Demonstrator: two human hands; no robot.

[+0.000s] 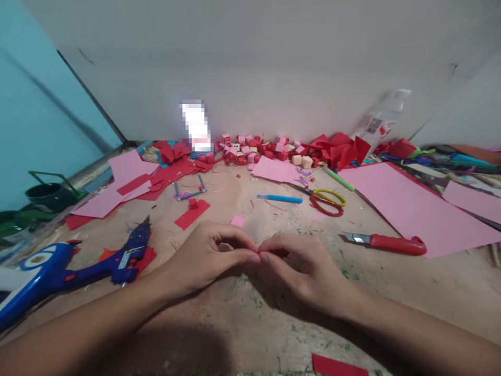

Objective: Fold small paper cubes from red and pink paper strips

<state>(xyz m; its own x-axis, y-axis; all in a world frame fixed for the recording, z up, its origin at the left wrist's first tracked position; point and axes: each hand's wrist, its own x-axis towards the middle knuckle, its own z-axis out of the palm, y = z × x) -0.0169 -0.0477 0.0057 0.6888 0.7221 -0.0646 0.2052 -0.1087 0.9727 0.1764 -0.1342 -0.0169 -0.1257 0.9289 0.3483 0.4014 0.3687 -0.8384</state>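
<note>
My left hand (207, 256) and my right hand (309, 266) meet fingertip to fingertip over the middle of the table. Both are closed in a pinch on a small piece of red paper (259, 253); the fingers hide nearly all of it, so its shape is unclear. Just beyond the hands lie a little pink paper piece (237, 221), a red paper strip (193, 214) with a small red cube (193, 203) on it, and a blue pen-like tool (279, 199). To the right rests a red-handled cutter knife (397, 244).
Left of my arm stands a blue glue gun (129, 256). Scissors (327, 202) lie at centre right, beside large pink paper (415, 209). Along the wall are many pink and red paper cubes (246, 149), a lit phone (197, 125) and a leaning plastic bottle (381, 122).
</note>
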